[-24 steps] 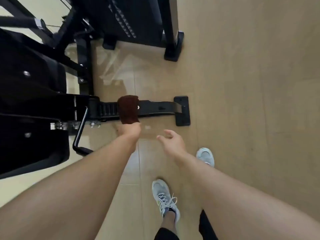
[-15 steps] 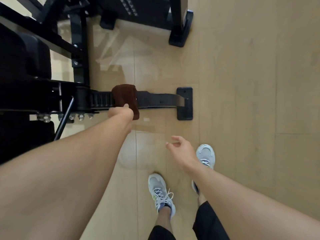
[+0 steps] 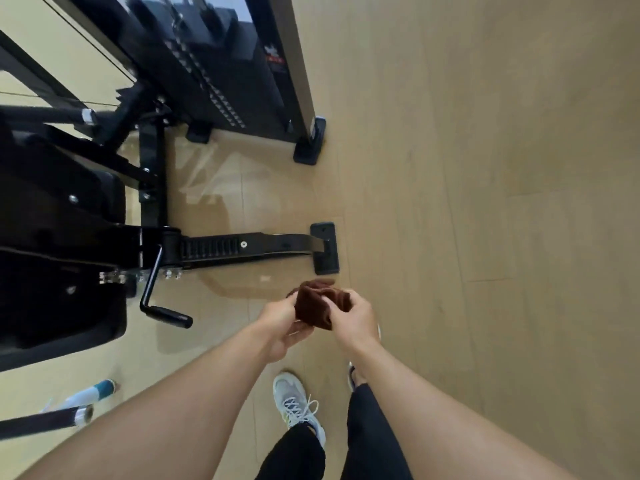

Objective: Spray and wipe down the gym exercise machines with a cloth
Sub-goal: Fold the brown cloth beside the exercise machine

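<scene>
Brown cloth (image 3: 320, 304) bunched btwn both grips above floor, near machine's base bar (image 3: 249, 247). L hand (image 3: 282, 322) curled round it; R hand (image 3: 353, 315) pinching its edge. Spray bottle (image 3: 91, 393) lying on floor, far left.

We are seeing a tan wood-look floor (image 3: 485, 168) filling the right side, its glossy boards reflecting light patches. A grey-white laced sneaker (image 3: 294, 400) is standing on it at the bottom, with black trouser legs (image 3: 370, 441) showing above it; the other shoe is staying mostly hidden.
</scene>
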Motion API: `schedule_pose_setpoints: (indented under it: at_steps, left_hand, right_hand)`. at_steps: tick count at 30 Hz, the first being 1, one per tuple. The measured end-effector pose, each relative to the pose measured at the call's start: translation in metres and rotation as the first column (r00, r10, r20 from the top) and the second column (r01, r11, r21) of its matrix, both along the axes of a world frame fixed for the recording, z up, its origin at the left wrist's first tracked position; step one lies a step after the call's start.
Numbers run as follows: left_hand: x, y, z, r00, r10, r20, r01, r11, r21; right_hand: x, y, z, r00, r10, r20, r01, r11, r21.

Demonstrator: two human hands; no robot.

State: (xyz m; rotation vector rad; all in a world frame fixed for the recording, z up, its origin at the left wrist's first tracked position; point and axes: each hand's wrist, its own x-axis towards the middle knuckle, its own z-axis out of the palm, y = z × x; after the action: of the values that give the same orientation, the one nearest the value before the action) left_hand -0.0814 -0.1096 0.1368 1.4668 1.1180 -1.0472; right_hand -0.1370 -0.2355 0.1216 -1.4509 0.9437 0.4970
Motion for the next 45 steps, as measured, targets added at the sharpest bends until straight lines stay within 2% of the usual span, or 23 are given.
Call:
schedule_pose_setpoints:
  at_steps: [3,5,9,11,13,15,18,20,22,24,26,28,29,31,32,34,36,38,39,40,42,43,45]
  left_hand:
    - [-0.033,-0.01,0.043,0.985,-0.131,-0.113,0.126,0.991,-0.053]
    - [-0.056,-0.01,0.074,0.972,-0.199,-0.126,0.192,0.979,-0.062]
    - [-0.097,0.014,0.11,0.928,-0.349,0.132,0.346,0.937,0.048]
    - [-0.111,0.029,0.136,0.945,-0.282,0.167,0.295,0.953,-0.06]
    - [-0.126,0.043,0.162,0.99,-0.115,0.078,0.131,0.96,-0.247]
    - [-0.135,0.06,0.18,0.999,-0.038,-0.004,0.035,0.934,-0.357]
    - [-0.15,0.089,0.191,0.997,-0.04,-0.062,0.008,0.898,-0.44]
    - [-0.163,0.107,0.193,0.995,-0.002,-0.095,-0.037,0.91,-0.413]
    - [-0.181,0.121,0.194,0.988,0.113,-0.103,-0.144,0.91,-0.388]
    - [-0.204,0.127,0.191,0.982,0.188,0.002,-0.176,0.926,-0.333]
    - [-0.232,0.131,0.19,0.967,0.209,0.145,-0.171,0.957,-0.236]
    - [-0.26,0.136,0.196,0.955,0.166,0.247,-0.135,0.981,-0.136]
    - [-0.276,0.138,0.202,0.948,0.074,0.308,-0.056,0.996,-0.065]
    - [-0.309,0.144,0.212,0.877,-0.167,0.451,0.128,0.985,0.115]
    - [-0.328,0.145,0.218,0.802,-0.285,0.525,0.206,0.957,0.205]
    - [-0.361,0.152,0.23,0.624,-0.441,0.645,0.276,0.897,0.346]
    - [-0.389,0.161,0.239,0.453,-0.546,0.705,0.303,0.838,0.454]
    - [-0.413,0.174,0.241,0.273,-0.662,0.698,0.335,0.745,0.576]
    - [-0.424,0.18,0.24,0.212,-0.711,0.671,0.342,0.697,0.63]
    - [-0.434,0.187,0.24,0.182,-0.739,0.649,0.334,0.667,0.666]
    - [-0.452,0.203,0.241,0.204,-0.735,0.647,0.355,0.672,0.65]
    - [-0.46,0.214,0.242,0.252,-0.672,0.696,0.372,0.732,0.572]
    - [-0.474,0.24,0.247,0.395,-0.404,0.825,0.32,0.902,0.288]
  right_hand:
    - [-0.025,-0.007,0.045,0.997,0.052,0.048,-0.046,0.992,-0.115]
    - [-0.045,-0.004,0.074,0.995,0.089,0.044,-0.082,0.988,-0.129]
    - [-0.088,0.011,0.125,0.99,0.092,0.108,-0.086,0.994,-0.065]
    - [-0.109,0.022,0.152,0.984,0.118,0.137,-0.099,0.986,-0.135]
    - [-0.129,0.035,0.179,0.98,0.123,0.158,-0.098,0.983,-0.158]
    - [-0.149,0.048,0.204,0.972,0.116,0.204,-0.097,0.99,-0.099]
    - [-0.175,0.066,0.237,0.958,0.159,0.238,-0.166,0.986,0.013]
    - [-0.19,0.072,0.254,0.941,0.231,0.248,-0.255,0.964,0.068]
    - [-0.205,0.074,0.268,0.924,0.315,0.218,-0.344,0.932,0.113]
    - [-0.22,0.073,0.277,0.888,0.43,0.16,-0.456,0.869,0.195]
    - [-0.238,0.069,0.281,0.81,0.581,0.078,-0.581,0.78,0.233]
    - [-0.255,0.07,0.28,0.759,0.651,0.002,-0.646,0.752,0.132]
    - [-0.262,0.073,0.279,0.773,0.635,-0.023,-0.634,0.773,0.037]
    - [-0.275,0.084,0.279,0.853,0.521,0.017,-0.515,0.846,-0.139]
    - [-0.28,0.092,0.28,0.884,0.463,0.07,-0.449,0.88,-0.155]
    - [-0.291,0.111,0.282,0.895,0.416,0.162,-0.408,0.909,-0.081]
    - [-0.302,0.136,0.288,0.89,0.412,0.196,-0.423,0.906,0.012]
    - [-0.313,0.163,0.297,0.902,0.378,0.211,-0.403,0.91,0.093]
    - [-0.318,0.177,0.301,0.905,0.369,0.21,-0.396,0.912,0.104]
    - [-0.322,0.19,0.305,0.903,0.376,0.209,-0.401,0.911,0.094]
    - [-0.33,0.21,0.311,0.899,0.389,0.203,-0.413,0.906,0.093]
    - [-0.333,0.219,0.313,0.903,0.381,0.2,-0.408,0.906,0.113]
    - [-0.338,0.239,0.318,0.928,0.331,0.171,-0.361,0.914,0.186]
